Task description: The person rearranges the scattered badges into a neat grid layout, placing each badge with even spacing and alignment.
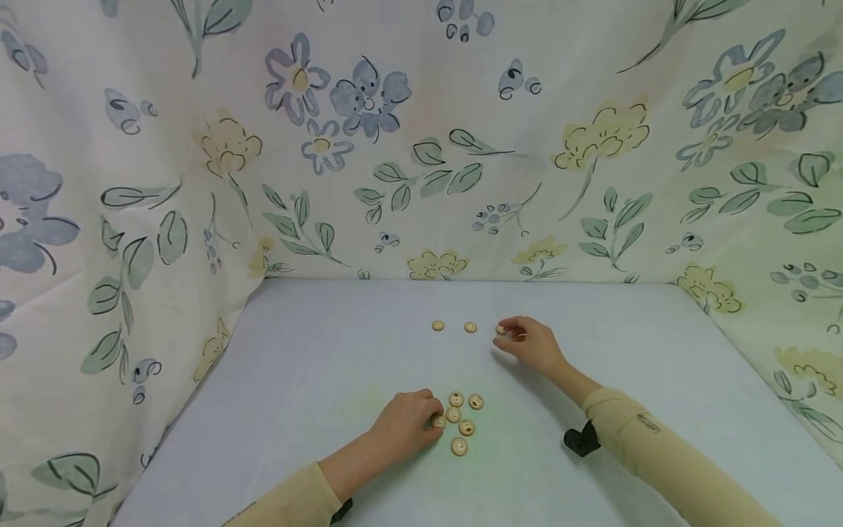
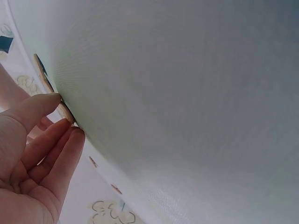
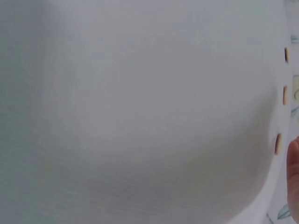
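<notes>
In the head view my left hand [image 1: 410, 422] pinches a small round wooden disc [image 1: 437, 422] at the left of a loose cluster. The left wrist view shows the thumb and fingertips on that disc's edge [image 2: 66, 112]. Several similar discs [image 1: 466, 427] with dark face-like marks lie beside it. Farther back, my right hand [image 1: 532, 345] is at the right end of a row of three discs, its thumb and index finger apart around the rightmost disc [image 1: 500, 329]. In the right wrist view a small gap separates this disc [image 3: 278, 144] from the visible fingertip.
The other two discs of the row, the left one [image 1: 437, 326] and the middle one [image 1: 470, 327], lie spaced apart toward the back. A pale cloth covers the table [image 1: 329, 351]. Flower-printed curtain [image 1: 408, 161] hangs along the back and both sides.
</notes>
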A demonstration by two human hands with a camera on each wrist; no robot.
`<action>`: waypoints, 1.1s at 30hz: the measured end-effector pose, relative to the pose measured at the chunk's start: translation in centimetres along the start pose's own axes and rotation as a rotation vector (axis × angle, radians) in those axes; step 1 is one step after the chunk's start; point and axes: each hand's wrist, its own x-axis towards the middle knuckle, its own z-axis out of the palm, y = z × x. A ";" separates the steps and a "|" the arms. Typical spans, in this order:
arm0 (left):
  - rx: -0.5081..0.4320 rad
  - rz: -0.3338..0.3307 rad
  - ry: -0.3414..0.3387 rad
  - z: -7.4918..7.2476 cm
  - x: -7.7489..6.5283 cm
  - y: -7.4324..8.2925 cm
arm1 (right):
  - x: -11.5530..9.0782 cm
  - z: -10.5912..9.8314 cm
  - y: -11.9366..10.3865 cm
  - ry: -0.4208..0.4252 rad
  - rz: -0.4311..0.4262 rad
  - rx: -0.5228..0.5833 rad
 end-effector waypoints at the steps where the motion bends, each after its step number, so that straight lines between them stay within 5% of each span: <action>1: 0.000 0.002 0.001 0.0 0.0 0.0 | -0.2 0.0 -0.1 -0.001 -0.001 0.013; 24: 0.000 -0.003 -0.050 -0.2 0.4 -0.1 | -5.0 1.0 -2.2 -0.199 -0.046 0.137; 33: 0.011 0.001 -0.062 -0.3 0.5 -0.1 | -6.7 1.7 -2.2 -0.269 -0.148 0.133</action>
